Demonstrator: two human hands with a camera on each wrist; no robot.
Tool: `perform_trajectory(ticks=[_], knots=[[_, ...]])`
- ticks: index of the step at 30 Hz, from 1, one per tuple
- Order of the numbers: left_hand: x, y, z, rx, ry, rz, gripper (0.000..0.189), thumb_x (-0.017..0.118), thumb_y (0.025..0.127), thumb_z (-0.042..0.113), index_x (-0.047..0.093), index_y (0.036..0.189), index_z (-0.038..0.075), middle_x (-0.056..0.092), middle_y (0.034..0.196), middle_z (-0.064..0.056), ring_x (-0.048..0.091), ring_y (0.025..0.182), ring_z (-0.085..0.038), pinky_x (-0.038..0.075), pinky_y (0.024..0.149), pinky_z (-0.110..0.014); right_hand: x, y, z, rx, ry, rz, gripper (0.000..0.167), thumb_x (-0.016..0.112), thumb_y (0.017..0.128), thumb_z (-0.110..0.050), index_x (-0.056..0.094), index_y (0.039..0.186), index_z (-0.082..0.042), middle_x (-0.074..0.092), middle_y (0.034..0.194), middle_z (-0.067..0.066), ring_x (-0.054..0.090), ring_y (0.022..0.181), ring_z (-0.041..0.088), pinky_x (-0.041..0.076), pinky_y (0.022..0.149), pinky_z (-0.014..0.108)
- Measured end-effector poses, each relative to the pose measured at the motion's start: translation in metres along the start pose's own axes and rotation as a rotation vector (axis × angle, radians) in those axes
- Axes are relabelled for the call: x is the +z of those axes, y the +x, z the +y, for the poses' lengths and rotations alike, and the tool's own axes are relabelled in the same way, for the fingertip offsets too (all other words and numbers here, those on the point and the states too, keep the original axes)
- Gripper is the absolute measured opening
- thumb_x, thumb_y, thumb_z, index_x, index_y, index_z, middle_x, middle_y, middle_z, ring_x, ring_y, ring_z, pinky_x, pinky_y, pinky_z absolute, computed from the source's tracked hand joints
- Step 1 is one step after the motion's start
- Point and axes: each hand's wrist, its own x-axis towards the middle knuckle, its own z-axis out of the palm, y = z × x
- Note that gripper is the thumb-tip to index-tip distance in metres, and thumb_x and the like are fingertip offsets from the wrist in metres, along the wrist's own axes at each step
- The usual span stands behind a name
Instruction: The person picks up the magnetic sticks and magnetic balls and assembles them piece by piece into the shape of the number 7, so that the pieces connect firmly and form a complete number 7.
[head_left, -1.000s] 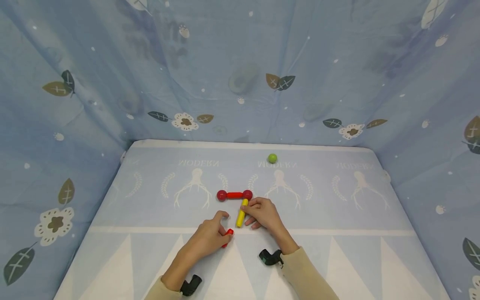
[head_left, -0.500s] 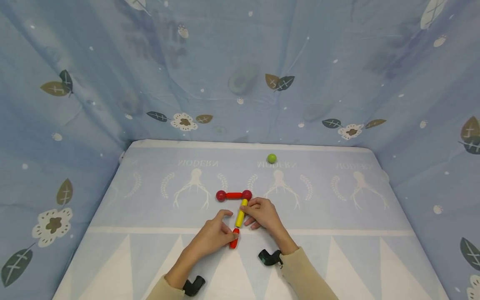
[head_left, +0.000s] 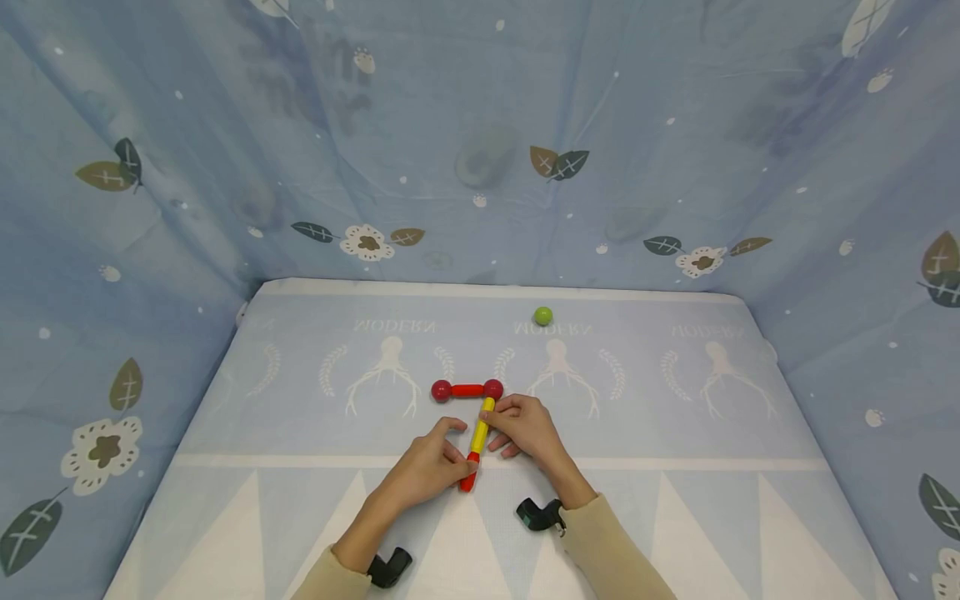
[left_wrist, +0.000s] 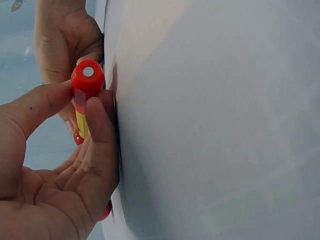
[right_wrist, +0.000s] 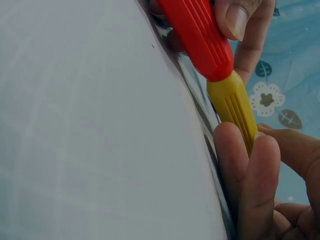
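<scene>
My left hand [head_left: 425, 471] pinches a short red magnetic rod [right_wrist: 202, 37] between thumb and fingers; its outer end shows a silver disc in the left wrist view. The rod's far end touches the near end of a yellow magnetic rod [right_wrist: 233, 102], the two lying nearly in line. My right hand [head_left: 528, 427] pinches the yellow rod from its right side. The yellow rod's far end meets a dark red ball [head_left: 492, 389]. From that ball a second red rod [head_left: 468, 390] runs left to another dark red ball [head_left: 442, 391].
A green ball [head_left: 543, 316] lies near the back edge of the patterned table [head_left: 637, 375]. Blue printed curtains [head_left: 480, 125] stand behind the table and at both sides. A black device [head_left: 538, 515] is worn at the right wrist, a similar one [head_left: 390, 568] at the left.
My left hand has shifted slightly right and turned its red rod into line with the yellow rod. A small gap between the two rods has closed. The right hand has stayed in place.
</scene>
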Motion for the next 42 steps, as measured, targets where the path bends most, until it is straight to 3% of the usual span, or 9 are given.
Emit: perform_trajectory(ticks=[17, 22, 26, 30, 35, 42], knots=[[-0.001, 0.001, 0.001, -0.020, 0.003, -0.028, 0.052, 0.076, 0.090, 0.029, 0.053, 0.131, 0.005, 0.065, 0.084, 0.006, 0.060, 0.071, -0.012, 0.049, 0.065, -0.033, 0.000, 0.001, 0.002, 0.008, -0.008, 0.015, 0.042, 0.078, 0.089, -0.033, 0.062, 0.104, 0.003, 0.072, 0.079, 0.011, 0.070, 0.057, 0.027, 0.052, 0.045, 0.030], [-0.011, 0.002, 0.002, -0.026, 0.016, -0.076, 0.046, 0.074, 0.092, 0.030, 0.057, 0.127, 0.006, 0.066, 0.084, 0.005, 0.061, 0.071, -0.013, 0.049, 0.066, -0.035, 0.000, 0.000, 0.001, 0.012, -0.007, 0.015, 0.043, 0.078, 0.088, -0.033, 0.062, 0.104, 0.003, 0.072, 0.080, 0.011, 0.070, 0.057, 0.026, 0.053, 0.046, 0.030], [-0.024, 0.012, 0.008, 0.002, 0.045, -0.088, 0.039, 0.072, 0.093, 0.027, 0.059, 0.124, 0.006, 0.066, 0.083, 0.003, 0.061, 0.068, -0.013, 0.049, 0.064, -0.034, 0.001, 0.000, -0.001, 0.016, -0.008, 0.012, 0.043, 0.078, 0.088, -0.033, 0.062, 0.104, 0.003, 0.072, 0.081, 0.011, 0.070, 0.057, 0.026, 0.053, 0.046, 0.031], [-0.041, 0.040, 0.021, 0.060, 0.048, -0.026, 0.034, 0.073, 0.093, 0.026, 0.064, 0.119, 0.006, 0.067, 0.086, 0.001, 0.063, 0.069, -0.013, 0.051, 0.064, -0.033, -0.001, 0.000, -0.001, 0.021, -0.004, 0.009, 0.043, 0.079, 0.088, -0.033, 0.062, 0.104, 0.003, 0.072, 0.081, 0.011, 0.070, 0.057, 0.026, 0.053, 0.046, 0.031], [-0.061, 0.095, 0.038, 0.151, 0.028, 0.049, 0.033, 0.071, 0.095, 0.029, 0.068, 0.120, 0.007, 0.069, 0.099, 0.000, 0.067, 0.084, -0.016, 0.054, 0.071, -0.034, -0.002, 0.003, 0.000, 0.017, 0.001, 0.009, 0.043, 0.079, 0.088, -0.033, 0.063, 0.104, 0.003, 0.073, 0.082, 0.011, 0.070, 0.058, 0.027, 0.054, 0.047, 0.032], [-0.069, 0.173, 0.047, 0.237, -0.036, 0.023, 0.038, 0.068, 0.098, 0.032, 0.066, 0.127, 0.008, 0.067, 0.113, -0.004, 0.067, 0.099, -0.020, 0.055, 0.080, -0.035, 0.001, 0.001, 0.001, 0.029, -0.002, 0.009, 0.043, 0.079, 0.088, -0.034, 0.062, 0.103, 0.002, 0.072, 0.081, 0.011, 0.070, 0.058, 0.028, 0.054, 0.047, 0.033]])
